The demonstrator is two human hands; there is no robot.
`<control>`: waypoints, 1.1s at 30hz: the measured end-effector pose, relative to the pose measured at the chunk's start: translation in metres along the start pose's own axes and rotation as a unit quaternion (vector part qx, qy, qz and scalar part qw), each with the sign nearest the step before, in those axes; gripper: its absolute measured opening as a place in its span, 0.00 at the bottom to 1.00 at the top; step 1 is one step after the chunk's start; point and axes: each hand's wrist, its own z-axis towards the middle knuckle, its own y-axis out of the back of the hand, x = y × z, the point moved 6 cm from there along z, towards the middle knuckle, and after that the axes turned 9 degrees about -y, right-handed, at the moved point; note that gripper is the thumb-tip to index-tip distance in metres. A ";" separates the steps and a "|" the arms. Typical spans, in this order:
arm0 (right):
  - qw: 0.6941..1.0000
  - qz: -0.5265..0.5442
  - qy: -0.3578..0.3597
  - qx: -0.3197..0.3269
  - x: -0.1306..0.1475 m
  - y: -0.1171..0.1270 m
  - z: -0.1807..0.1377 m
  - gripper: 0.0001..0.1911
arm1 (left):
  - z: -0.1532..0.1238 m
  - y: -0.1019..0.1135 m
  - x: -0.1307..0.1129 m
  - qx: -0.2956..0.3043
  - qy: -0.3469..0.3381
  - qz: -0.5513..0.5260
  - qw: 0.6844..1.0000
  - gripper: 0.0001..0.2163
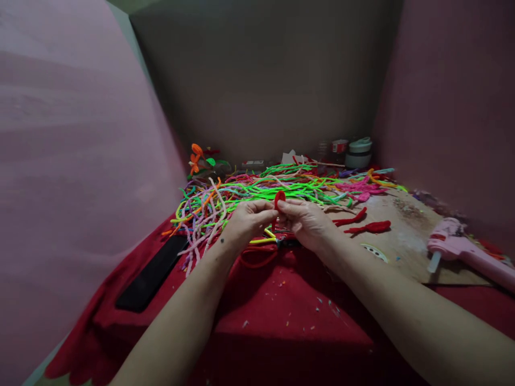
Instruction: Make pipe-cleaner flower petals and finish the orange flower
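Observation:
Between my two hands, over the front of the table, is a red pipe cleaner (280, 197) bent into a small loop. My left hand (254, 219) pinches it from the left, and my right hand (302, 219) pinches it from the right, fingertips nearly meeting. Just below lie yellow-handled pliers (263, 241), partly hidden by my hands, beside a loose red pipe cleaner curve (259, 262). Two shaped red pipe cleaner pieces, one of them a closed petal form (376, 227), rest to the right of my right hand.
A heap of colourful pipe cleaners (277, 187) spreads behind my hands. A black phone-like slab (153, 273) lies left on the red cloth (289, 311). At right, a pink glue gun (458, 244) rests on a wooden board (414, 236). Orange pipe cleaner flowers (195, 158) stand at the back left.

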 end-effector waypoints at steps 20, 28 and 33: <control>0.963 -0.264 -0.024 0.045 -0.002 -0.019 -0.016 0.10 | 0.000 0.020 -0.016 -0.012 -0.078 0.160 0.984 0.09; 0.965 -0.254 -0.027 0.056 -0.002 -0.016 -0.013 0.10 | 0.000 0.019 -0.020 -0.006 -0.109 0.192 0.975 0.09; 0.970 -0.241 -0.011 0.044 -0.001 -0.015 -0.012 0.09 | -0.001 0.016 -0.011 0.006 -0.036 0.048 0.998 0.09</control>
